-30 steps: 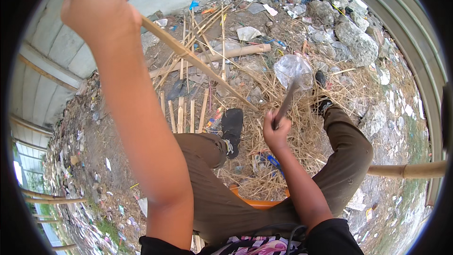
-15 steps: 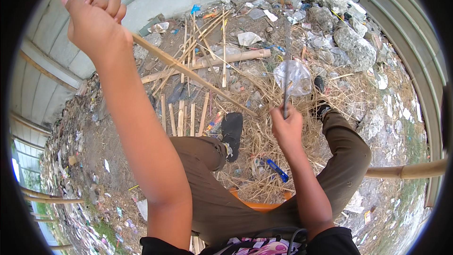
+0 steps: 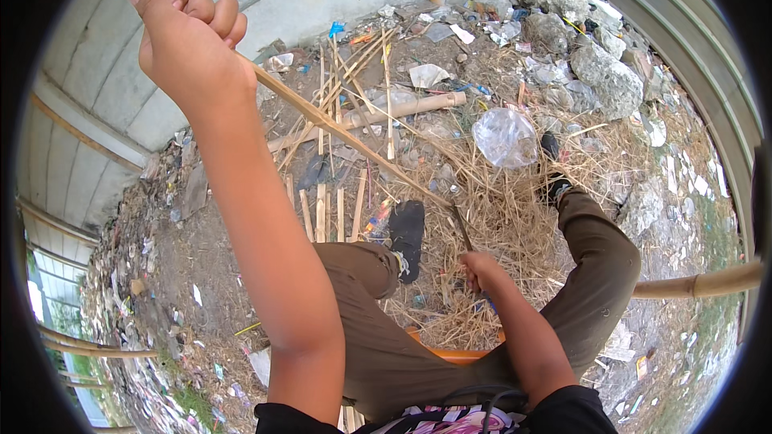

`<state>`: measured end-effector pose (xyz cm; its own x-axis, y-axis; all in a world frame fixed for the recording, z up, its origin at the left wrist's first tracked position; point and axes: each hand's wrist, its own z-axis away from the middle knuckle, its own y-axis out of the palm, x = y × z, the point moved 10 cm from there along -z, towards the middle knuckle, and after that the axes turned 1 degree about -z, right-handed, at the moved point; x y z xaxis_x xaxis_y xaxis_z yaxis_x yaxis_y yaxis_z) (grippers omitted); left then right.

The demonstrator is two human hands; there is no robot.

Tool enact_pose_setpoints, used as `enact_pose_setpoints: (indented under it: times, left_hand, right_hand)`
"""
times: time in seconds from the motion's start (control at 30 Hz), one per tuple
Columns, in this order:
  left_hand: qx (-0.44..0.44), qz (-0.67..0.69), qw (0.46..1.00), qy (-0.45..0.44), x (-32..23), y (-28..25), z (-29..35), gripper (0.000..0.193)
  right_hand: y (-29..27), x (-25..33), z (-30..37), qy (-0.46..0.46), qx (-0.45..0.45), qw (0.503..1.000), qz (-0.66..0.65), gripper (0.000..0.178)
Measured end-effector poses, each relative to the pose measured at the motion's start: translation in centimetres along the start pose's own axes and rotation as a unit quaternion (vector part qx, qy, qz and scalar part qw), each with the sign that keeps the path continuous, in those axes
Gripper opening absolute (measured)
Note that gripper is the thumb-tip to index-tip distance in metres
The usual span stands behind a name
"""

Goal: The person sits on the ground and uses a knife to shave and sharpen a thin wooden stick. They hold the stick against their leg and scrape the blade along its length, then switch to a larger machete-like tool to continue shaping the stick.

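Note:
My left hand [image 3: 197, 52], raised at the upper left, is closed around a long bamboo strip [image 3: 338, 130]. The strip slants down to the right, its lower end above the straw-like shavings [image 3: 511, 229] between my feet. In my right hand [image 3: 486, 271], fingers wrapped round its handle, is a long-bladed knife [image 3: 463, 229]. Its dark blade points away from me and meets or overlaps the strip's lower end; I cannot tell how deep it sits. My left shoe [image 3: 407, 239] rests just left of the knife.
Several short bamboo pieces [image 3: 321, 213] lie beyond my left knee. Farther off, thin strips cross a thick bamboo pole [image 3: 418, 104]. A clear plastic bag [image 3: 505, 138] lies by my right shoe. Rocks [image 3: 607, 76] and litter line the concrete wall [image 3: 322, 0]; a corrugated wall [image 3: 700, 40] bounds the right.
My right hand has come down and toward me, swinging the knife from upright to the strip's lower end. My left hand has shifted slightly right and down, still gripping the strip.

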<state>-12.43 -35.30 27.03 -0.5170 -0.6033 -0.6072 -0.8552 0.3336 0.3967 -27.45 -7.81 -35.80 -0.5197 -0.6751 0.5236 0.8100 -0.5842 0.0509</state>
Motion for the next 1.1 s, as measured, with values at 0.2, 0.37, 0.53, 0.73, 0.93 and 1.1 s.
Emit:
enact_pose_setpoints:
  times: [0.2,0.37,0.53,0.73,0.93,1.1]
  left_hand:
    - [0.031,0.015,0.999,-0.037,0.9,-1.7,-1.1,0.040]
    - [0.045,0.032,0.993,-0.109,-0.6,1.7,1.5,0.029]
    - [0.111,0.058,0.992,0.032,-2.9,2.4,2.1,0.025]
    - [0.179,0.081,0.979,0.057,-3.2,5.6,2.7,0.025]
    - [0.031,-0.031,0.993,0.110,-4.5,6.5,5.0,0.029]
    - [0.018,-0.088,0.990,0.112,-3.8,6.6,5.4,0.029]
  right_hand:
    - [1.5,21.7,19.9,-0.483,-0.201,0.847,0.095,0.032]
    - [0.1,23.0,26.1,-0.643,-0.175,0.740,-0.092,0.030]
    - [-0.3,22.4,27.1,-0.569,-0.131,0.798,-0.152,0.026]
    - [-0.8,25.6,34.3,-0.634,-0.089,0.733,-0.230,0.023]
    - [2.6,21.3,25.6,-0.639,-0.097,0.715,-0.267,0.022]
    - [5.6,12.0,9.7,-0.359,-0.161,0.913,0.107,0.029]
